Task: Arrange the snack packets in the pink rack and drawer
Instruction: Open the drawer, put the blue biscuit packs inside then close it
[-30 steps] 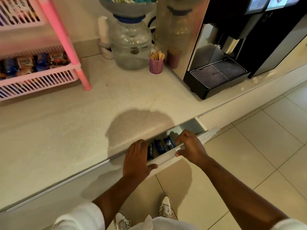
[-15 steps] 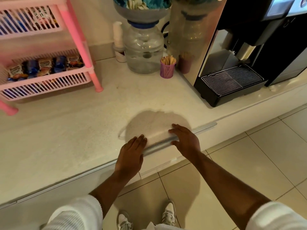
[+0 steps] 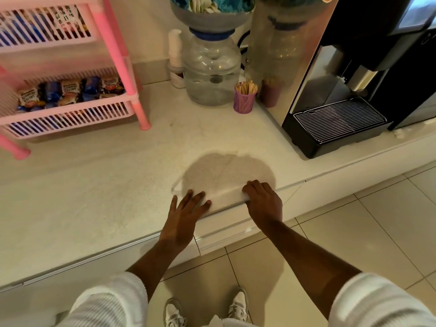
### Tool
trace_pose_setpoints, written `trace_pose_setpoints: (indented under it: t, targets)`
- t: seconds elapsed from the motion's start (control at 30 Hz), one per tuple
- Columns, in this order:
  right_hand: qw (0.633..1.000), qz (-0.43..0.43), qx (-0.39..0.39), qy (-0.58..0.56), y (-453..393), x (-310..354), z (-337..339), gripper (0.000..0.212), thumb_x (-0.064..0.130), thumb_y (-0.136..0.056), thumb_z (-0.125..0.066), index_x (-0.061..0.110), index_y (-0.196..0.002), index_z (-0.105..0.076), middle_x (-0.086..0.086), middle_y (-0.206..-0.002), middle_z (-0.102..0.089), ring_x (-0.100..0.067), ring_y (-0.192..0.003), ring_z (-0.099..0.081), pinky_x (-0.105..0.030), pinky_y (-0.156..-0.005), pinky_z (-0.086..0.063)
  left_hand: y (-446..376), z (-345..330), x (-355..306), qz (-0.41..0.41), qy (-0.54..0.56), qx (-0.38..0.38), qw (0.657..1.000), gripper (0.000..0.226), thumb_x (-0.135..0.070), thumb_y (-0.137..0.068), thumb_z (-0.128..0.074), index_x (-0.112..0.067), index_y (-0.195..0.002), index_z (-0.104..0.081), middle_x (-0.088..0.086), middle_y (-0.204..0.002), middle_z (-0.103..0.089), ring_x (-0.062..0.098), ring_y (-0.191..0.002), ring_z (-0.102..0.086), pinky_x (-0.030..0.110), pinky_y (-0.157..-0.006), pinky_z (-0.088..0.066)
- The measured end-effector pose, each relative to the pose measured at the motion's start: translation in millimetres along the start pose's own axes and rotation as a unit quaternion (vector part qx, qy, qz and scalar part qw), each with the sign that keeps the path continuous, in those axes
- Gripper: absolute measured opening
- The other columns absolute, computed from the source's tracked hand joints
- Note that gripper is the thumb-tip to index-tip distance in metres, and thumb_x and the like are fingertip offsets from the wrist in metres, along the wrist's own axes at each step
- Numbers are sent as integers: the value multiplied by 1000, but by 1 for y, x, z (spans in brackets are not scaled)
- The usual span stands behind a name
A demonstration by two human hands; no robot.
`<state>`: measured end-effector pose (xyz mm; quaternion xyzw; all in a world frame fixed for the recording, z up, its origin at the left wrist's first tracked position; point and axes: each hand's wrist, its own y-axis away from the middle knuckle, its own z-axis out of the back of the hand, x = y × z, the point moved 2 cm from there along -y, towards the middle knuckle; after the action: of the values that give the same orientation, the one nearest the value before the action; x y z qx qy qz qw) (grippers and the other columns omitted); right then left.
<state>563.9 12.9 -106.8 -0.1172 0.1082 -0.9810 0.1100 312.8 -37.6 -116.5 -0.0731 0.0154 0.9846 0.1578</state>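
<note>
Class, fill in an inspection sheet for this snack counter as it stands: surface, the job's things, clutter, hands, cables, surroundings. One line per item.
Surface: pale countertop, bare in the middle, with a shadow near the front edge.
Job's things: pink rack at back left; snack packets fill its lower shelf; drawer front below the counter edge looks shut.
Clutter: water jar, purple stick cup, coffee machine.
Hands: left hand flat on the counter edge; right hand curled over the edge; neither holds anything.
Cables: dark cord behind the jar.
Surroundings: tiled floor.
</note>
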Motion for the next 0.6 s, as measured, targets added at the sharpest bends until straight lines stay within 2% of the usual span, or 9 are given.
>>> trace_pose_setpoints:
  t: [0.1, 0.33, 0.43, 0.5, 0.6]
  targets:
    - [1000, 14, 3, 24, -2, -2, 1, 41, 11, -74, -78, 26, -108, -61, 9, -111, -63, -17, -96, -58, -31, -59, -56, 0, -2, 2, -3, -7, 2, 1000, 93, 12, -81, -59, -34, -153, -24, -7, -165, -11, 22, -152, 5, 50, -121, 3]
    - [999, 18, 13, 43, -1, 3, 5, 40, 15, -73, -78, 25, -107, -60, 8, -109, -62, -18, -95, -58, -29, -63, -57, 3, 0, 4, -6, 17, 2, 1000, 93, 10, -81, -56, -38, -153, -20, -11, -165, -9, 19, -153, 6, 48, -121, 3]
    - [998, 5, 47, 31, 0, 7, 8, 45, 21, -73, -79, 24, -111, -57, 6, -114, -59, -18, -98, -56, -28, -68, -58, 4, 3, 8, -18, 54, 14, 998, 84, -4, -88, -56, -41, -153, -18, -14, -164, -7, 16, -153, 5, 47, -122, 1]
    - [997, 2, 71, 41, 2, 11, 12, 49, 32, -74, -79, 23, -116, -54, 6, -117, -56, -18, -102, -55, -28, -74, -58, 8, 7, 11, -24, 83, 15, 996, 74, -17, -93, -56, -41, -153, -20, -15, -164, -8, 14, -153, 3, 45, -122, -2]
    - [996, 13, 80, 28, 4, 18, 18, 46, 44, -76, -70, 26, -117, -58, 7, -117, -54, -15, -105, -53, -27, -77, -56, 15, 12, 16, -16, 120, -4, 993, 61, -33, -98, -51, -34, -153, -26, -13, -164, -12, 13, -153, -2, 38, -123, -4]
